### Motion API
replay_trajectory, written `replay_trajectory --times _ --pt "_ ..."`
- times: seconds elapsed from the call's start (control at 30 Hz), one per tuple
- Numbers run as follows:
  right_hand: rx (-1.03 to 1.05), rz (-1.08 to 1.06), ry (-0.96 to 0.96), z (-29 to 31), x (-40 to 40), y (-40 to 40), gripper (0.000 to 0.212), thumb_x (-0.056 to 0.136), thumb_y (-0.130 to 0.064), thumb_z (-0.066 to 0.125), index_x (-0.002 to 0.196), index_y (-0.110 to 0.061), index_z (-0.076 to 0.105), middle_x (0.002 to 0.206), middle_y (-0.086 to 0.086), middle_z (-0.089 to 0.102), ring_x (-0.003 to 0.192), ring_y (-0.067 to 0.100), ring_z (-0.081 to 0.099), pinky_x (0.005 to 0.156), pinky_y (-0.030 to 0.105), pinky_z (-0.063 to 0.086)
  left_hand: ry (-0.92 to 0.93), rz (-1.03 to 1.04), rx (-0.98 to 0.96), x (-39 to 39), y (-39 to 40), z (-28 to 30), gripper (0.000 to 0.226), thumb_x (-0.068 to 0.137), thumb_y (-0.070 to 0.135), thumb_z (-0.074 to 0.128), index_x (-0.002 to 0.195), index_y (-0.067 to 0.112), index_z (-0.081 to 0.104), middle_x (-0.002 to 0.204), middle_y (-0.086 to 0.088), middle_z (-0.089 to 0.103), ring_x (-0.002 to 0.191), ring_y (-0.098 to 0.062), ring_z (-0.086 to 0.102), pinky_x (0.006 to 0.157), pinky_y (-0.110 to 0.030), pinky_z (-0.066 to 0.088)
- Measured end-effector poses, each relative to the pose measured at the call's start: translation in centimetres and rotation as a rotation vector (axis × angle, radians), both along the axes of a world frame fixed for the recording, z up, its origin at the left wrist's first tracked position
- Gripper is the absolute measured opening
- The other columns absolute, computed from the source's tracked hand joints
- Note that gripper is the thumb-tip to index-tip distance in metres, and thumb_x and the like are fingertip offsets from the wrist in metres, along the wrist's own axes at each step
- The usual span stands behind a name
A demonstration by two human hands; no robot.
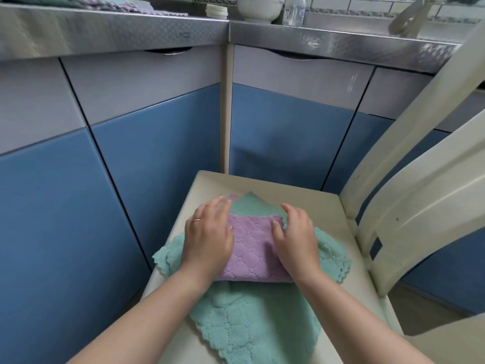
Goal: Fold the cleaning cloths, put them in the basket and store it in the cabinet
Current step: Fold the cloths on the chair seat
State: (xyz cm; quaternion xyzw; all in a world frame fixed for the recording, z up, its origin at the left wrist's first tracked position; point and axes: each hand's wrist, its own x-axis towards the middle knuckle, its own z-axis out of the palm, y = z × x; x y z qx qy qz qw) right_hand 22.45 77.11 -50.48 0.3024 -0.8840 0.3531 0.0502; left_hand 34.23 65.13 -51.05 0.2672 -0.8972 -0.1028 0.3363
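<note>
Head view looks down at a cream chair seat point(309, 203) in front of blue cabinet doors point(286, 132). A folded purple cloth point(252, 248) lies on a spread green cloth point(252, 324) there. Between both hands sits the purple cloth: the left hand point(207, 237) presses its left edge with fingers flat, and the right hand point(294, 235) rests on its right edge, fingers slightly bent and relaxed. More cloths point(105, 2) lie on the counter point(112, 30) above.
</note>
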Motion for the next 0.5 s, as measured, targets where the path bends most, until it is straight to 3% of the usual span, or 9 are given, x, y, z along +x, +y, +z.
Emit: replay_trajectory --times 0.03,0.1,0.17,0.2,0.3,0.4,0.5 --pt "-0.003 0.053 0.177 0.2 0.6 -0.1 0.042 0.089 -0.024 0.045 0.127 -0.009 0.054 0.129 0.008 0.056 0.120 0.026 0.051 0.101 0.039 0.040 -0.076 -0.053 -0.154 0.0 0.6 0.1 0.049 0.079 0.017 0.043 0.125 0.010 0.057 0.131 -0.008 0.056 0.123 -0.028 0.052 0.099 -0.045 0.043" --pt "0.053 0.240 0.358 0.0 2.1 -0.5 0.052 0.079 -0.031 0.045 0.123 -0.007 0.060 0.129 0.011 0.058 0.122 0.028 0.053 0.102 0.050 0.041 -0.379 -0.152 -0.201 -0.2 1.9 0.6 0.057 0.084 0.027 0.037 0.137 0.007 0.044 0.147 -0.010 0.040 0.139 -0.026 0.032 0.111 -0.052 0.028" --pt "0.248 0.446 0.269 -0.3 3.5 -1.0 0.074 0.074 -0.050 0.050 0.136 -0.010 0.048 0.143 0.007 0.045 0.137 0.026 0.036 0.111 0.052 0.024 -0.711 -0.176 -0.080 -0.4 2.0 0.2 0.077 0.091 0.048 0.037 0.150 0.007 0.009 0.158 -0.006 0.005 0.147 -0.025 0.001 0.118 -0.050 0.002" --pt "0.334 0.491 0.195 -0.5 3.7 -1.1 0.081 0.075 -0.058 0.042 0.143 -0.014 0.038 0.150 0.004 0.036 0.142 0.022 0.025 0.115 0.047 0.014 -0.795 -0.160 -0.034 -0.5 1.9 -0.1 0.081 0.091 0.053 0.034 0.150 0.009 0.001 0.158 -0.006 -0.002 0.146 -0.024 -0.006 0.118 -0.048 -0.004" --pt "0.443 0.447 0.167 -2.2 2.7 -1.0 0.081 0.077 -0.051 -0.003 0.150 -0.024 0.020 0.157 -0.005 0.020 0.146 0.013 0.010 0.117 0.036 0.004 -0.751 -0.111 0.031 -0.6 1.3 -1.0 0.069 0.092 0.047 0.009 0.151 0.013 0.003 0.159 -0.005 -0.002 0.146 -0.022 -0.007 0.117 -0.044 -0.006" --pt "0.486 0.409 0.167 -2.9 2.1 -0.8 0.082 0.076 -0.050 -0.009 0.150 -0.026 0.018 0.158 -0.006 0.015 0.146 0.012 0.007 0.117 0.036 0.003 -0.709 -0.086 0.098 -0.8 1.0 -1.4 0.058 0.098 0.034 0.016 0.151 0.015 0.004 0.159 -0.004 -0.003 0.146 -0.020 -0.006 0.118 -0.041 -0.004" --pt "0.533 0.383 0.124 -2.8 1.9 -0.2 0.085 0.073 -0.055 -0.010 0.150 -0.028 0.013 0.159 -0.008 0.006 0.146 0.009 0.000 0.117 0.036 0.001 -0.687 -0.068 0.164 -1.0 0.7 -1.5 0.060 0.098 0.036 0.021 0.151 0.014 0.004 0.159 -0.004 -0.003 0.146 -0.018 -0.007 0.118 -0.040 -0.004"
